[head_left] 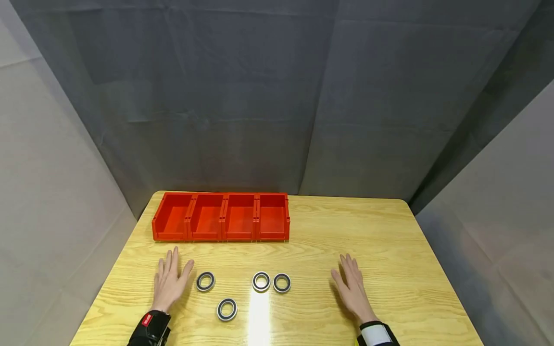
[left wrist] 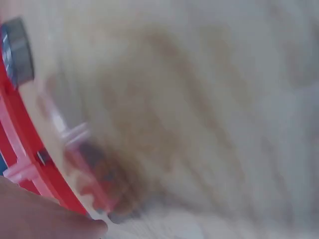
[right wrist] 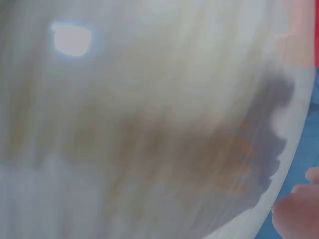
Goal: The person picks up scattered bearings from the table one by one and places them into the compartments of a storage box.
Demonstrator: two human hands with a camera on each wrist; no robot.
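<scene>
My left hand (head_left: 169,284) is over the left of the table, fingers straight and thumb out, holding nothing. Just right of its thumb lies a ring-shaped ball bearing (head_left: 205,281) with a dark seal and metal rims. Another bearing (head_left: 227,309) lies nearer the front. Two more, a middle bearing (head_left: 261,281) and a right bearing (head_left: 282,283), lie side by side. Over the right part of the table, my right hand (head_left: 353,290) has its fingers extended and grips nothing. In the left wrist view, a bearing (left wrist: 18,52) shows at the left edge.
A row of red open-top bins (head_left: 221,237) stands at the back left of the wooden table (head_left: 346,221), with no contents visible. Grey cloth (head_left: 242,96) hangs behind the table, and pale cloth panels (head_left: 56,182) flank both sides.
</scene>
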